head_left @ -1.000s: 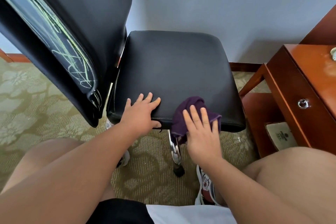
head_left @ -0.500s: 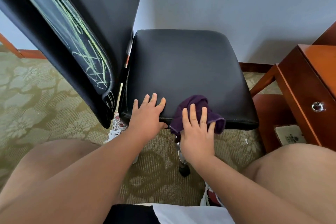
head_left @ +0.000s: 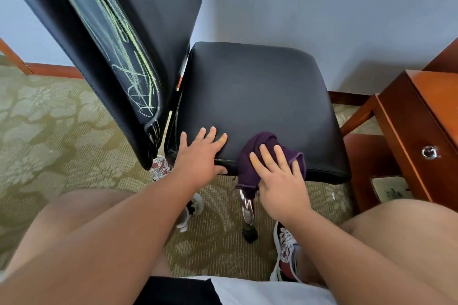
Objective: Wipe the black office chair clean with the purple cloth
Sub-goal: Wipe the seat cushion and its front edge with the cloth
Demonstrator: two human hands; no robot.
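- Chair (head_left: 292,116): black and padded. The seat (head_left: 247,91) fills the centre of the view, and the backrest (head_left: 153,20) rises at 10 o'clock from it. Pale green scribbles (head_left: 128,67) run down the backrest's outer face.
- Cloth (head_left: 257,148): purple and bunched, draped over the seat's near edge at about 6 o'clock. Its upper part lies on the seat top. Its lower end hangs below the edge, in front of a chrome leg (head_left: 247,208).
- Right hand (head_left: 280,181): laid on the cloth with straight, slightly spread fingers, pressing it against the seat edge. The grip is wide and not curled round the cloth; the thumb cannot be made out.
- Left hand (head_left: 200,156): at 9 o'clock from the cloth, just beside it and not touching. Four fingers lie flat on the seat top and the thumb rests against the front edge. The grip is wide and holds nothing.
- Cabinet (head_left: 406,116): reddish wood, at 3 o'clock from the chair, with a ring pull (head_left: 430,152) on its front.
- Carpet (head_left: 49,131): olive with a pale floral pattern, under the chair. A patterned shoe (head_left: 285,250) stands at 5 o'clock from the leg.
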